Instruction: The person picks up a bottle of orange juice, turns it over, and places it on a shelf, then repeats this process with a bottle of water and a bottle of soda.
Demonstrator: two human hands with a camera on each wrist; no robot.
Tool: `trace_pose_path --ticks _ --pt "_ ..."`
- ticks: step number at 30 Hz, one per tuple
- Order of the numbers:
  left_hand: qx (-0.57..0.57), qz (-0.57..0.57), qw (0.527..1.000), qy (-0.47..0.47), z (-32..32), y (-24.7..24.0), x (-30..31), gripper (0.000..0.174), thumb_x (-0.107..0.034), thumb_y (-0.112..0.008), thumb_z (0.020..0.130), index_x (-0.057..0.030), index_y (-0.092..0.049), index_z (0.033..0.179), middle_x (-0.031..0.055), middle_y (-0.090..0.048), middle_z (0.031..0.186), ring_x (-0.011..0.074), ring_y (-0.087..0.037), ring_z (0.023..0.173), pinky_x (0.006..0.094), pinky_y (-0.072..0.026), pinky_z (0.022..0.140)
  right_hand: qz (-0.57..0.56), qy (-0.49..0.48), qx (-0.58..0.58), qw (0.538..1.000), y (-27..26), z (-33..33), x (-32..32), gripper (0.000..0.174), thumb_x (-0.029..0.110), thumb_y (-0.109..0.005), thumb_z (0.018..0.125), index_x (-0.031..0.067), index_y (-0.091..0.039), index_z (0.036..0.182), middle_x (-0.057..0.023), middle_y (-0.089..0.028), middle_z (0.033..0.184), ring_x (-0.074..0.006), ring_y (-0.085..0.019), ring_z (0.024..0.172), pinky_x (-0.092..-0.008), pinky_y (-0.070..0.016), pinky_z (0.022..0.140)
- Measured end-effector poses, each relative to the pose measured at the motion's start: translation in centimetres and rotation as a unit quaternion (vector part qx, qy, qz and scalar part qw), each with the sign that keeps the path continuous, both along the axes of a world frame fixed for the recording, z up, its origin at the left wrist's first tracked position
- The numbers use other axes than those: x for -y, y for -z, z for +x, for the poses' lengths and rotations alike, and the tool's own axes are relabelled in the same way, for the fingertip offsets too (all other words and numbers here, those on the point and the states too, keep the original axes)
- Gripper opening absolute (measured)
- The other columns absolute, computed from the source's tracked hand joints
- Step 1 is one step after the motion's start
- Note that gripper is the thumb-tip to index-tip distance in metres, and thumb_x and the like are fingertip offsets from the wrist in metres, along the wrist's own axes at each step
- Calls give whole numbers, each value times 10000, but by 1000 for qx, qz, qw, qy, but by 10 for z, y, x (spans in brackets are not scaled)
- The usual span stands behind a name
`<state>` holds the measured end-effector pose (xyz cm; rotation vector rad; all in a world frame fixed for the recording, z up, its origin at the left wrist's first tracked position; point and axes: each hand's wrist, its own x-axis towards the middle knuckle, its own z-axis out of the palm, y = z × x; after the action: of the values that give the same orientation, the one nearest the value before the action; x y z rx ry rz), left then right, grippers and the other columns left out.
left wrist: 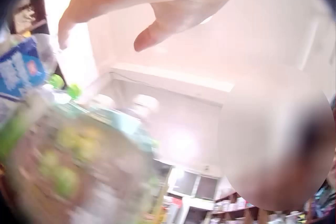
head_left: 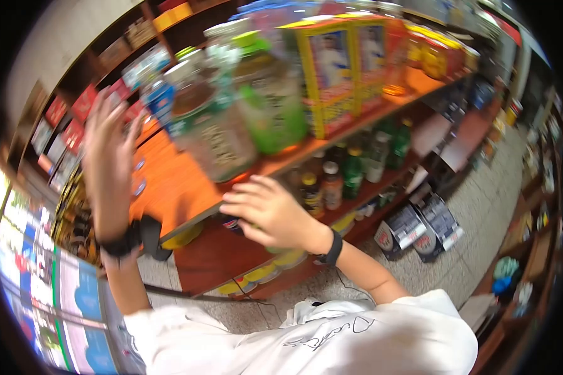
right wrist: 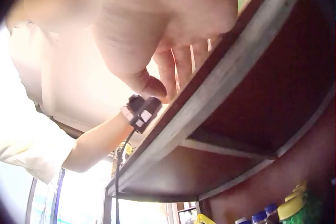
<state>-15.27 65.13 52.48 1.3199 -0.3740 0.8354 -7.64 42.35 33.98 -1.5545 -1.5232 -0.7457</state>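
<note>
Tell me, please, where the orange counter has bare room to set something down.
A bare patch of counter lies between the left hand and the white-lidded jar. Crowding runs from that jar to the yellow boxes.

Bright, washed-out ceiling [left wrist: 268, 29] in the left wrist view, motion-blurred bottles [head_left: 216, 140], dark-cornered fisheye distortion.

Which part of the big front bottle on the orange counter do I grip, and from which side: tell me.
Grip the rounded body of the front bottle, probably coming from the side nearest the left hand. It looks broad and stands near the edge of the orange counter, while the green-capped bottle crowds its other side.
</note>
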Motion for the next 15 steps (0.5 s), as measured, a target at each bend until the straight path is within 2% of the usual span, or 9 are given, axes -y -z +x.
trace_pose_path --ticks 3,4,5,6,7,8,9,12,15 --pt "84 81 986 -123 -66 30 128 770 -292 -689 850 -15 -294 1450 170 -351 1492 381 -388 1339 453 -425 1045 -11 13 -34 999 28 -7 60 338 199 -649 829 103 -630 1153 -80 -634 1156 -259 -551 1166 -474 -323 1105" --pt "90 71 982 -149 -86 67 151 839 -352 -789 732 -53 -393 1408 195 -386 1456 392 -424 1306 443 -499 930 -37 25 -77 996 44 -9 87 329 221 -638 851 110 -629 1161 -83 -631 1166 -253 -553 1158 -466 -326 1102" --pt "116 194 974 -1 -86 83 172 693 -305 -809 693 -73 -519 1277 165 -486 1364 357 -518 1192 429 -508 904 -64 43 -114 990 63 -9 114 310 233 -630 863 113 -634 1148 -76 -641 1144 -248 -566 1130 -470 -345 1077" --pt "119 303 932 158 -87 99 193 552 -258 -829 653 -93 -645 1146 135 -586 1272 321 -613 1078 415 -518 879 -96 36 -164 981 85 -8 142 321 246 -632 878 129 -633 1177 -66 -649 1142 -258 -571 1092 -440 -397 1005" --pt "91 439 853 267 -71 87 230 319 -176 -792 706 -93 -693 998 100 -683 1049 269 -665 928 396 -532 819 -123 71 -223 964 95 -16 178 322 265 -633 879 121 -643 1165 -74 -658 1112 -268 -581 1044 -418 -421 955" --pt "76 420 849 310 -62 113 266 74 -77 -704 744 -42 -688 807 68 -688 874 249 -673 834 386 -536 784 -131 92 -272 949 105 -26 212 326 286 -625 884 114 -647 1160 -86 -666 1078 -278 -588 1019 -403 -431 935" --pt "61 415 831 364 -43 144 296 110 -17 -667 782 -29 -700 886 81 -705 878 229 -673 837 351 -532 771 -143 136 -289 937 128 -34 243 327 304 -616 892 110 -649 1153 -93 -672 1051 -284 -594 1000 -406 -434 922" --pt "-62 389 860 325 -24 223 398 111 -6 -641 834 -11 -691 933 117 -702 895 252 -670 819 324 -520 737 -173 247 -343 889 184 -71 349 313 322 -647 842 125 -642 1085 -77 -661 1062 -305 -588 1019 -432 -443 899" --pt "-98 374 846 368 -24 277 477 112 -26 -645 845 -18 -692 947 125 -696 900 240 -665 808 339 -515 740 -127 340 -402 841 196 -129 450 283 327 -673 843 119 -640 1033 -104 -674 985 -329 -619 963 -440 -474 851"
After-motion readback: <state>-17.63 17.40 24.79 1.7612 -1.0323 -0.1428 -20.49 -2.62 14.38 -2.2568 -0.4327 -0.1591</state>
